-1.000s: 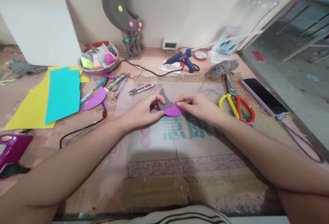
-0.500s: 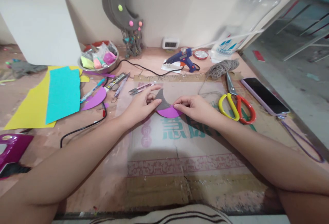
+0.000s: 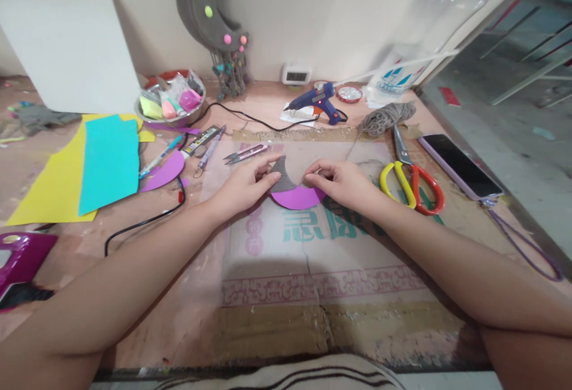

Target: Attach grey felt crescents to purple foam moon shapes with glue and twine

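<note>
A purple crescent piece (image 3: 297,197) lies on the flattened cardboard (image 3: 313,259) with a grey crescent piece (image 3: 281,178) on top of it. My left hand (image 3: 243,186) rests on the left of the two pieces, its fingers pinching the grey piece's edge. My right hand (image 3: 342,182) is at their right end, fingers curled and pinching the tip where grey and purple meet. Both pieces lie flat on the cardboard between my hands.
Yellow and red scissors (image 3: 409,178) and a phone (image 3: 458,166) lie to the right. A blue glue gun (image 3: 315,104), twine (image 3: 384,118), thread snips (image 3: 245,152), pens (image 3: 163,154), a metal bowl (image 3: 172,107), teal and yellow sheets (image 3: 107,160) and another purple piece (image 3: 163,172) surround the cardboard.
The purple piece has been laid flatter and shows more below the grey one. My hands shifted slightly, the right hand's fingers curling up at the pieces' right tip.
</note>
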`<state>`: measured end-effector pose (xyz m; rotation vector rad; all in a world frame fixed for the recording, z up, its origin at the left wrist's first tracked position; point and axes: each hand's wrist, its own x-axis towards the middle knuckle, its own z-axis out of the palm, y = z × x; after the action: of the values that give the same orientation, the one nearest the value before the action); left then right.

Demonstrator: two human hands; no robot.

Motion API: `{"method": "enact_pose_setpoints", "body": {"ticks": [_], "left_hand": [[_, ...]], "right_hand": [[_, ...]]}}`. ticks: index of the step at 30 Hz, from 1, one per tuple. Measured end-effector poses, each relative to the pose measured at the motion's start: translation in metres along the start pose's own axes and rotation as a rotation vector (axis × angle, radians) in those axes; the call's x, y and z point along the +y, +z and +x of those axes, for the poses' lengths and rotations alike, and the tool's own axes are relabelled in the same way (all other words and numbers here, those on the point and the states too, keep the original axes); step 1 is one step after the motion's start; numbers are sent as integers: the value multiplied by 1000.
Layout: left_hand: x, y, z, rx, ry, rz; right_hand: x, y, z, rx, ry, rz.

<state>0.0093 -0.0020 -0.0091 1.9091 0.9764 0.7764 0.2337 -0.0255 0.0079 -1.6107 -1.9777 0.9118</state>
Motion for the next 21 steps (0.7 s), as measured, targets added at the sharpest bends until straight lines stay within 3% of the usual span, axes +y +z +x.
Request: {"method": "enact_pose_setpoints", "body": {"ticks": [14, 21], "left_hand": [[-4, -1, 2, -51, 26, -12], [-7, 0, 3, -58, 14, -116]], "right_hand": [[-1, -5, 2, 91, 10, -118], [21, -12, 14, 160, -2, -204]]}}
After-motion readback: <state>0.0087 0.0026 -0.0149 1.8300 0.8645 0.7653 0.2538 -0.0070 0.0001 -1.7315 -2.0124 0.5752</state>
